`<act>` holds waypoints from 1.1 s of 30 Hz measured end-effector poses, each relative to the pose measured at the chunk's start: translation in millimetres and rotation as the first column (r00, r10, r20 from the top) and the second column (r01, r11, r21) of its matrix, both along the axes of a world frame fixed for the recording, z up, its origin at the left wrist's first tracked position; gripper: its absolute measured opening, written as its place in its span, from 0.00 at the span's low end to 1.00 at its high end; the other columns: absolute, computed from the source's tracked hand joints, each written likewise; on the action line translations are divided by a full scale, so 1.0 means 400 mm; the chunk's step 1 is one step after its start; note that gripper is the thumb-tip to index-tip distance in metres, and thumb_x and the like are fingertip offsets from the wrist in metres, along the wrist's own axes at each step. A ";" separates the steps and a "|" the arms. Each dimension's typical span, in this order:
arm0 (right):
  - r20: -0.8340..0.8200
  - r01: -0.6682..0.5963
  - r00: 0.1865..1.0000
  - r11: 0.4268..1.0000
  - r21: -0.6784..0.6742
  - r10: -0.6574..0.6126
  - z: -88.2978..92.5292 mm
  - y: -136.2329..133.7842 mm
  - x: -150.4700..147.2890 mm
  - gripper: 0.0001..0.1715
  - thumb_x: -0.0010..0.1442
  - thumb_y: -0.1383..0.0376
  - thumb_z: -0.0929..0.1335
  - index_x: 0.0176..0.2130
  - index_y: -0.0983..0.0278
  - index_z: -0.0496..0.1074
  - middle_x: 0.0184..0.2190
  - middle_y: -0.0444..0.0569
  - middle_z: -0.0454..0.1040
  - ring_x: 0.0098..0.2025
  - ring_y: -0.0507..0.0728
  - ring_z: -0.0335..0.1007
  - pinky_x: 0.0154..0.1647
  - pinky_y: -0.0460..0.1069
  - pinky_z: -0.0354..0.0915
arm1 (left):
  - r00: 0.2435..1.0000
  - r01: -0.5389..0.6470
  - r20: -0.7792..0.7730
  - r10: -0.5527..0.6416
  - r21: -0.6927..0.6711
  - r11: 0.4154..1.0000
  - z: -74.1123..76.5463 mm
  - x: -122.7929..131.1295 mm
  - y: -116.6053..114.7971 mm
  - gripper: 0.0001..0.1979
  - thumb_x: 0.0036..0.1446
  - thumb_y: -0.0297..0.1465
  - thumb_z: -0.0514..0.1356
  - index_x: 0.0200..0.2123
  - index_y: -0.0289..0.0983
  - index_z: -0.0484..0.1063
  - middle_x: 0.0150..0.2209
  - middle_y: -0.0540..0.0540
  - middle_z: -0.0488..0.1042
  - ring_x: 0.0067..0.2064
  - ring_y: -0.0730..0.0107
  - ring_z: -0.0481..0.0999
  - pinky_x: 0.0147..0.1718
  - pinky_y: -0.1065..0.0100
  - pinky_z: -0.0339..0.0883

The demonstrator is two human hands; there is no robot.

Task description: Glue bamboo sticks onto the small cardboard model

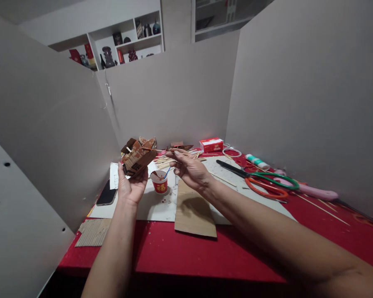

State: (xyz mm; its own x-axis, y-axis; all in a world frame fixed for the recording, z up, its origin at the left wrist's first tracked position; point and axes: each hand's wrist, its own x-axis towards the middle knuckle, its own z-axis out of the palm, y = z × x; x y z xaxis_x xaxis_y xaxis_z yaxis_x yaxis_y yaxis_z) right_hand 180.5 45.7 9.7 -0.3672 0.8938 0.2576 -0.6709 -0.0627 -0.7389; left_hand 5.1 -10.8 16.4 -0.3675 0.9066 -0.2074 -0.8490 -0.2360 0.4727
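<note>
Left hand (pixel 132 188): cradles brown printed cardboard model (pixel 139 160) from below, above left half of red-covered desk (pixel 161 252).
Right hand (pixel 189 167): pinches thin straight stick (pixel 159 150), tip at model; contact unclear.
Model handling: probably light, stiff, edges fragile; grip underside.
Desk count: one red-and-white paper cup (pixel 161 188), one black smartphone (pixel 106 194), one green-and-orange-handled scissors (pixel 262 179); piled pale wooden sticks (pixel 164 162) uncountable.

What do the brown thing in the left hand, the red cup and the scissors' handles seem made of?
Brown thing: likely cardboard, matte, with black print and patchy surface.
Red cup: probably paper, smooth; thin rim, printed design.
Scissors' handles: perhaps plastic, smooth; even green and orange.
</note>
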 end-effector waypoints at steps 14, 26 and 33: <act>0.207 0.248 0.914 0.884 0.397 -0.349 -0.068 -0.047 -0.048 0.12 0.54 0.56 0.74 0.37 0.61 0.80 0.24 0.44 0.79 0.18 0.48 0.68 0.18 0.43 0.63 | 0.998 -0.059 0.021 0.057 0.099 0.993 -0.001 0.005 0.001 0.20 0.63 0.42 0.59 0.48 0.32 0.70 0.42 0.37 0.77 0.43 0.62 0.80 0.42 0.62 0.79; 0.341 0.114 0.695 0.566 0.816 -0.632 -0.123 -0.037 -0.053 0.15 0.69 0.59 0.61 0.39 0.61 0.74 0.26 0.44 0.73 0.26 0.52 0.68 0.30 0.45 0.63 | 0.994 -0.077 -0.062 0.087 0.153 0.985 -0.002 0.023 -0.003 0.16 0.64 0.40 0.59 0.48 0.34 0.72 0.41 0.39 0.79 0.41 0.65 0.81 0.43 0.64 0.78; 0.335 0.075 0.613 0.475 0.877 -0.716 -0.139 -0.033 -0.056 0.15 0.70 0.59 0.59 0.41 0.61 0.72 0.31 0.48 0.76 0.29 0.53 0.70 0.33 0.46 0.64 | 0.996 -0.058 -0.054 0.066 0.125 0.990 -0.001 0.023 -0.008 0.21 0.62 0.44 0.59 0.49 0.33 0.71 0.42 0.37 0.79 0.44 0.63 0.81 0.45 0.63 0.77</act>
State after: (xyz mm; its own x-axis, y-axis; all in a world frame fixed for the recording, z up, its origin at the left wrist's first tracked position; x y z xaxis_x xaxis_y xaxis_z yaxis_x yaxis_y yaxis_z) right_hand 158.2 32.7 -46.1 -0.3607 0.5551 0.7495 0.1657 0.8290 -0.5342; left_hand 14.4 -13.9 15.9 -0.4318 0.8991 -0.0720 -0.8032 -0.3470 0.4843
